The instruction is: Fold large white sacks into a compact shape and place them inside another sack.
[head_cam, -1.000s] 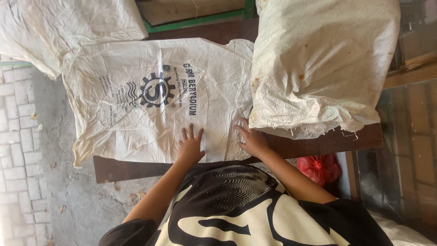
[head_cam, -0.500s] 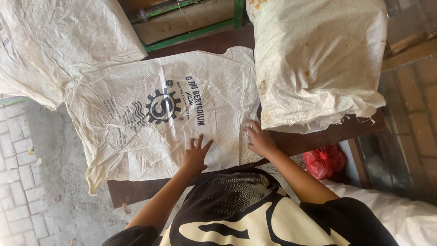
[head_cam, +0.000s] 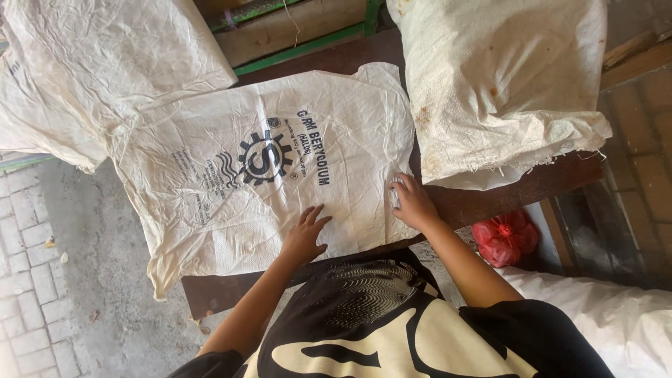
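An empty white woven sack with a dark printed gear emblem lies flat on a dark wooden table. Part of it hangs over the table's left end. My left hand rests flat on the sack's near edge, fingers apart, holding nothing. My right hand is at the sack's right edge, with its fingers curled in on the cloth there. Both forearms reach out from my black and cream shirt at the bottom of the view.
A stuffed, stained white sack lies on the table's right part, close to my right hand. A crumpled white sack sits at the far left. A red plastic bag lies under the table edge, above another white sack. Paving bricks cover the ground at left.
My right hand's fingers have gone from spread on the sack to curled at its right edge. My left hand stays flat on the sack. The view has shifted slightly.
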